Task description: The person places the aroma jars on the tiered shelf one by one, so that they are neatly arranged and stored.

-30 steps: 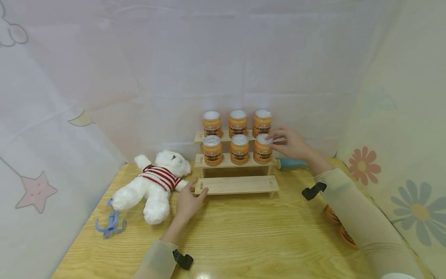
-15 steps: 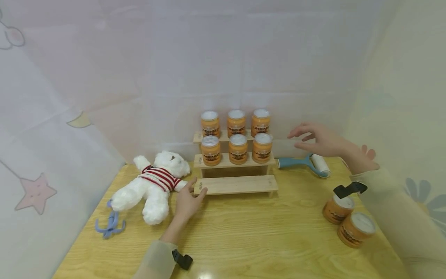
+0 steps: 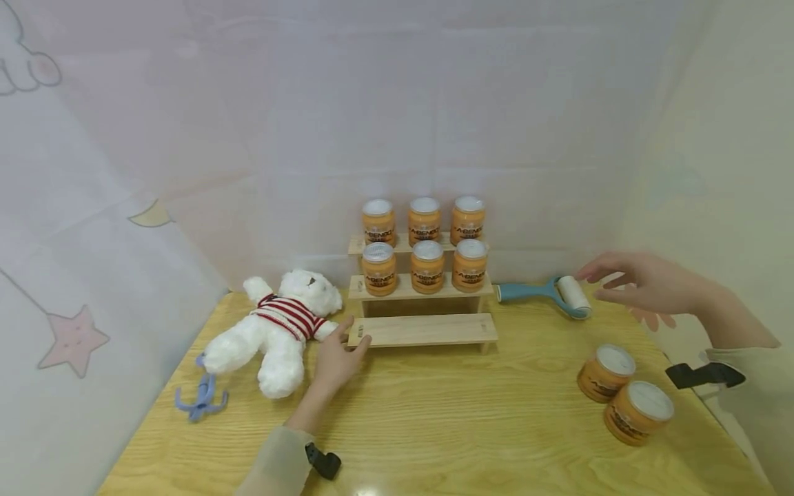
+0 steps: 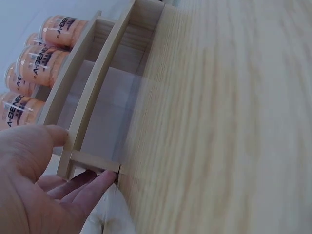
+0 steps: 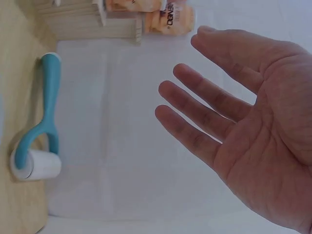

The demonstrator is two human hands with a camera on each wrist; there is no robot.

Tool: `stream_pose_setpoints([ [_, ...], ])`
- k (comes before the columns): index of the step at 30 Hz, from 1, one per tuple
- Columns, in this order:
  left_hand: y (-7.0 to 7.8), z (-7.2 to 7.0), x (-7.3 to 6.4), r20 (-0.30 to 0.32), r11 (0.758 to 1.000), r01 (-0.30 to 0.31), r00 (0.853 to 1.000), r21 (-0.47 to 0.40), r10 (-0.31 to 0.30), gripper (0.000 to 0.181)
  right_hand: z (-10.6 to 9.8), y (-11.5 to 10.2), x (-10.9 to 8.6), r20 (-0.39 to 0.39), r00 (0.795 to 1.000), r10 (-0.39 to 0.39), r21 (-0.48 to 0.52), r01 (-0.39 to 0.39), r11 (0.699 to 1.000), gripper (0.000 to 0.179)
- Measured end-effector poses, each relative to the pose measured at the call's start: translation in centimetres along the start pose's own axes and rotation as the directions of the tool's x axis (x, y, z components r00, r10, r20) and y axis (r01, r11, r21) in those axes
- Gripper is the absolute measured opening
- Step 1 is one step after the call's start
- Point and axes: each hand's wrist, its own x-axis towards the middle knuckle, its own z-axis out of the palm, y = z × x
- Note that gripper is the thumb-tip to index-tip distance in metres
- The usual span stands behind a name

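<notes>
Currently hands well apart. Left hand grips wooden rack at left end of its lowest step, just beside the teddy bear. Right hand hovers in midair, fingers loosely spread, near the blue-handled roller. 6 orange jars stand on the rack: 3 top, 3 middle. 2 more jars sit side by side on the table, right.

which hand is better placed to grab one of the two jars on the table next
Probably the right hand: it is open, holds nothing and is closer to both jars. The left hand is farther off and holds the rack by one end.
</notes>
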Motion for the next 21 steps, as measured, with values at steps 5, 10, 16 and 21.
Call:
stream_pose_setpoints([
  [5,-0.7,-0.7,-0.3,0.095,0.998,0.010,0.995,-0.059,-0.005,0.075,1.8,1.2,-2.5,0.025,0.999,-0.026,0.017,0.025,1.000,0.040],
  [10,-0.8,-1.2,-0.3,0.139,0.993,0.015,0.990,-0.115,0.001,0.074,3.8,3.1,-4.5,0.026,0.996,-0.086,0.013,0.086,0.996,0.046],
  [16,-0.9,-1.3,-0.4,0.135,0.992,0.007,0.991,-0.129,0.011,0.073,5.0,4.5,-6.1,0.099,0.995,0.009,0.067,-0.016,0.998,0.046],
  [21,-0.8,-1.2,-0.3,0.119,0.993,-0.007,0.993,-0.119,0.021,0.073,6.1,5.3,-6.8,0.153,0.988,0.032,0.109,-0.049,0.993,0.045],
])
